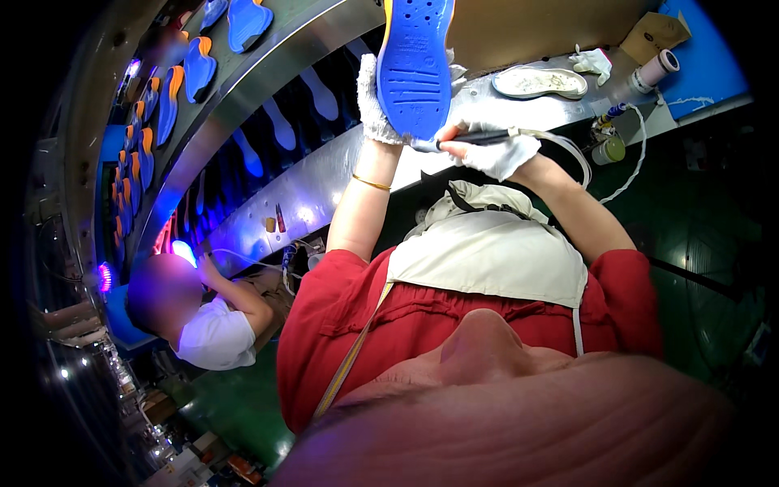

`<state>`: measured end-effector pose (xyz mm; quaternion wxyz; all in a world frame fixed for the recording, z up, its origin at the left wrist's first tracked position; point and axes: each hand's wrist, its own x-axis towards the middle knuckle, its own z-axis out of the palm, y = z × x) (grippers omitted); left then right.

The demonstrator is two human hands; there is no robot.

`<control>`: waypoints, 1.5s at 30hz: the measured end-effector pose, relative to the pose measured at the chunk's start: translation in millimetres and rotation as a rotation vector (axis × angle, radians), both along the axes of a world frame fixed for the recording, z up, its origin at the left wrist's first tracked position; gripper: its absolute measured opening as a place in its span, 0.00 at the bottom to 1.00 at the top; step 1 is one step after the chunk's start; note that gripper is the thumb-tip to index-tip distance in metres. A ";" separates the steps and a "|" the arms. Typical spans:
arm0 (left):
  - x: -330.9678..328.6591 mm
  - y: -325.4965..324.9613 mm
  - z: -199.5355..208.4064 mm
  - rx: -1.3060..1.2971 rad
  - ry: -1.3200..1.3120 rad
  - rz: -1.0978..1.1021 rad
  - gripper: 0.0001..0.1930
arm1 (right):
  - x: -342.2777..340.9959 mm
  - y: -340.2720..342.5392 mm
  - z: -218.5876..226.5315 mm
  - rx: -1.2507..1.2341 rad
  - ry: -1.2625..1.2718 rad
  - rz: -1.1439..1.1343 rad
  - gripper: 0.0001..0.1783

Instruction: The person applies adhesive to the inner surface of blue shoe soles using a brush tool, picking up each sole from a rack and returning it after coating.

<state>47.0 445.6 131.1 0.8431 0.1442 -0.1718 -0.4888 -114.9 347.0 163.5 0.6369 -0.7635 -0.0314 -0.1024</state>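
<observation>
My left hand (373, 101), in a white knit glove, grips a blue shoe sole (415, 69) with an orange edge. The sole stands nearly upright, its grooved and dimpled face toward me, and glove fingers show past its right edge. My right hand (497, 152), its white glove leaving some fingertips bare, closes round a pen-shaped tool (479, 138) with a dark handle. The tool's pale tip is at the sole's lower end; whether it touches cannot be made out. A white hose (568, 144) runs from the tool to the right.
A metal bench (333, 166) carries a whitish sole (540, 83), a loose glove (592, 63) and a pinkish roll (659, 66). A small jar (608, 150) stands near the hose. Along the left curves a conveyor (268, 57) with blue soles. A co-worker (219, 333) sits lower left.
</observation>
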 end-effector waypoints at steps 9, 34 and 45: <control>-19.5 0.9 -12.6 -0.096 0.095 0.014 0.38 | 13.0 -1.3 8.9 -0.249 -0.457 -0.181 0.04; -31.6 37.6 -0.7 0.022 0.164 0.038 0.34 | 34.0 -44.9 12.2 -0.191 -0.140 -0.006 0.08; -18.8 39.9 -4.5 0.166 -0.062 0.148 0.39 | 17.7 -41.1 32.3 -0.465 -0.310 0.152 0.10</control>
